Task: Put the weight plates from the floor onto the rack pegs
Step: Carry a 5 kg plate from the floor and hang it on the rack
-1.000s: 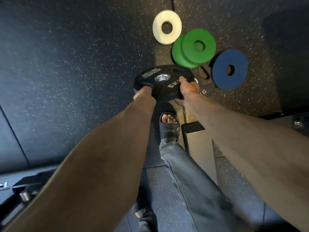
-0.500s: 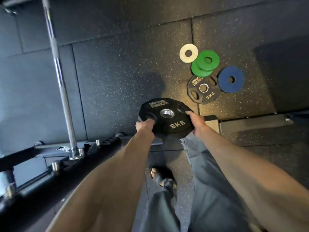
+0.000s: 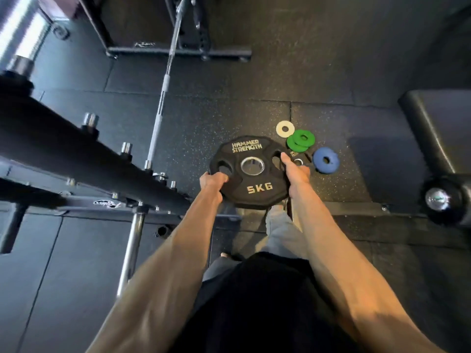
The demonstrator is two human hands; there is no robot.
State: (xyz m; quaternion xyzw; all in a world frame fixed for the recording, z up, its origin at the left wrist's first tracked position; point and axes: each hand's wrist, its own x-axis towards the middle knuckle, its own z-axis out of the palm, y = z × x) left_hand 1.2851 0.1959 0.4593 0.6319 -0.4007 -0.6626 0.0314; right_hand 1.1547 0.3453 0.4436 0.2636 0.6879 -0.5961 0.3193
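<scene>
I hold a black 5 kg weight plate [image 3: 251,184] flat in the air in front of me. My left hand [image 3: 212,180] grips its left grip hole and my right hand [image 3: 295,171] grips its right edge. On the floor beyond lie a white plate [image 3: 285,128], two stacked green plates [image 3: 300,140], a blue plate [image 3: 326,160] and a second black plate [image 3: 297,159], mostly hidden behind my right hand. The black rack beam [image 3: 76,154] with chrome pegs [image 3: 126,147] runs along my left.
A barbell [image 3: 163,98] leans from the rack base toward the far frame [image 3: 178,50]. A padded bench [image 3: 438,128] and a roller end [image 3: 443,198] stand on the right. A chrome bar [image 3: 131,248] sits low on the left. My leg [image 3: 280,233] is below the plate.
I have lifted the 5 kg plate off the floor pile and risen; the view has pulled back, so the rack, barbell and bench have come into sight.
</scene>
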